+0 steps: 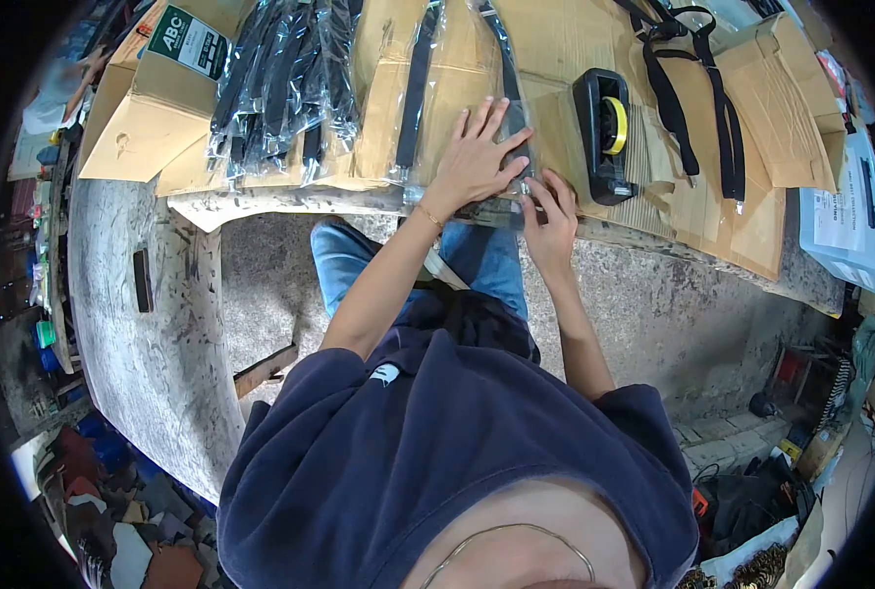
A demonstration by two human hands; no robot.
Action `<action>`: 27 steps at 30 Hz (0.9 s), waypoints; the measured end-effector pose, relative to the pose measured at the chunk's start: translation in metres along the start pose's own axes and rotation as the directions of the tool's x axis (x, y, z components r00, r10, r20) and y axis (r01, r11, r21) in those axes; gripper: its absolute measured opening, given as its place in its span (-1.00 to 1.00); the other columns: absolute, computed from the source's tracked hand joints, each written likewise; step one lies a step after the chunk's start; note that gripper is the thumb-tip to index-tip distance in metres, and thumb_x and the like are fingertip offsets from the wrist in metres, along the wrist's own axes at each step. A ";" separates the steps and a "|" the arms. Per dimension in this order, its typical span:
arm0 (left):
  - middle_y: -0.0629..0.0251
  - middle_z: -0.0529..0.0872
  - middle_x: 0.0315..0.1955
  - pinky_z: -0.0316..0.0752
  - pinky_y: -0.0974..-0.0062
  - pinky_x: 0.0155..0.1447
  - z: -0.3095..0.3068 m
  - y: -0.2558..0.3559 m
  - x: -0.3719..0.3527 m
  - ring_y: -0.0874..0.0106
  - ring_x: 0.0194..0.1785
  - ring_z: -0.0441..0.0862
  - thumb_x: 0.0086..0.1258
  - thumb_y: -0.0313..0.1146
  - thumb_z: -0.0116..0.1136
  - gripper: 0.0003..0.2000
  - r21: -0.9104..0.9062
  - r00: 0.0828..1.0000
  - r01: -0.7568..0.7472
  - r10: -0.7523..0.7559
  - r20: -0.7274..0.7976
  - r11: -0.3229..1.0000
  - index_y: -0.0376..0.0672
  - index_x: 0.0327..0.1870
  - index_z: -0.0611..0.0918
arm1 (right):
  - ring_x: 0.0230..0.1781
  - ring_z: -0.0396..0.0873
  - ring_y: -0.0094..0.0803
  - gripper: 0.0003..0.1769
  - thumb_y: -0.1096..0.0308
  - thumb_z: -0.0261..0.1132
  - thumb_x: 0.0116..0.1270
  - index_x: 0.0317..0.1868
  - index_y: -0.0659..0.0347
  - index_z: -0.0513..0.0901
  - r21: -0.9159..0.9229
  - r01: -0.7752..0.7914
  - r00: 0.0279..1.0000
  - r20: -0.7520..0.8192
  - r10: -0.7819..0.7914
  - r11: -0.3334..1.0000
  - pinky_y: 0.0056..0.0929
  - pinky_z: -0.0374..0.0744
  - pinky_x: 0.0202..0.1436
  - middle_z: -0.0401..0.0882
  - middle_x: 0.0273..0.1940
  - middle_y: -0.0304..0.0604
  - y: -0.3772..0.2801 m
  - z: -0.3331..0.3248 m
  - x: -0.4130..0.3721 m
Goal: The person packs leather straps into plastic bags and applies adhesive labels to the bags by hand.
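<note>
My left hand (478, 157) lies with its fingers spread on a dark strap in clear plastic (506, 59) at the cardboard's front edge. Close beside it, my right hand (552, 226) touches the plastic's lower end with bent fingers; whether it grips anything is hard to tell. Another bagged dark strap (419, 88) lies left of my left hand. To the right of my hands stands a black tape dispenser (588, 137) with a yellow-rimmed roll (613, 126).
Several plastic-wrapped straps (285, 83) lie at the left, beside an open cardboard box (158, 118). Loose black straps (722, 118) and another open box (776, 98) are at the right. A blue plastic container (847, 216) sits at the far right edge.
</note>
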State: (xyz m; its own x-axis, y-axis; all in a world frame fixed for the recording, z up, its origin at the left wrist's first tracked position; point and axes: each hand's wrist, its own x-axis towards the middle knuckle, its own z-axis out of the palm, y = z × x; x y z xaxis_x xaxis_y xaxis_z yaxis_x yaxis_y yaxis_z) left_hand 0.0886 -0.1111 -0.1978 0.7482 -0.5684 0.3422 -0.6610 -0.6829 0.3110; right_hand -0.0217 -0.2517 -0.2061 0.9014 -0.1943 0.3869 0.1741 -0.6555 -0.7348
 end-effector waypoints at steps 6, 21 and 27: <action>0.10 0.15 0.43 -0.11 -0.08 0.47 0.003 -0.003 0.002 0.08 0.50 0.01 0.40 0.01 -0.11 -0.54 0.055 1.000 0.014 -0.015 0.016 0.998 0.21 0.30 0.44 | 0.12 0.43 0.01 -0.74 0.50 0.31 0.18 -0.08 0.17 0.70 -0.012 0.043 0.999 -0.021 -0.044 0.999 -0.19 0.40 0.22 0.47 0.13 0.02 0.003 0.002 0.000; 0.11 0.17 0.42 -0.10 0.02 0.49 0.005 0.000 0.004 0.08 0.48 0.06 0.39 0.17 -0.14 -0.47 0.104 0.998 0.067 -0.067 0.002 0.992 0.25 0.34 0.40 | -0.42 0.55 -0.32 -0.67 0.53 0.30 0.20 0.01 0.23 0.59 0.047 -0.078 0.997 0.024 0.077 0.996 -0.41 0.54 -0.32 0.54 -0.32 -0.07 -0.013 -0.020 0.003; 0.02 0.21 0.39 -0.06 0.05 0.47 0.005 -0.002 0.004 0.04 0.45 0.10 0.36 0.16 -0.08 -0.43 -0.032 0.994 0.072 -0.075 -0.080 0.997 0.02 0.28 0.46 | -0.52 0.57 -0.23 -0.70 0.39 0.28 0.27 0.01 0.25 0.57 0.065 -0.211 0.976 0.071 0.207 0.975 -0.34 0.53 -0.37 0.58 -0.45 -0.03 -0.012 -0.006 -0.011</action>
State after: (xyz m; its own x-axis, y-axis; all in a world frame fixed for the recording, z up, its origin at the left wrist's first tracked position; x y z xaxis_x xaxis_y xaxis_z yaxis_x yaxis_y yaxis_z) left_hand 0.0932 -0.1147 -0.2011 0.7886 -0.4771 0.3881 -0.6066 -0.7072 0.3631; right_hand -0.0363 -0.2457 -0.1986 0.9438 -0.2732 0.1859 0.0049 -0.5510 -0.8345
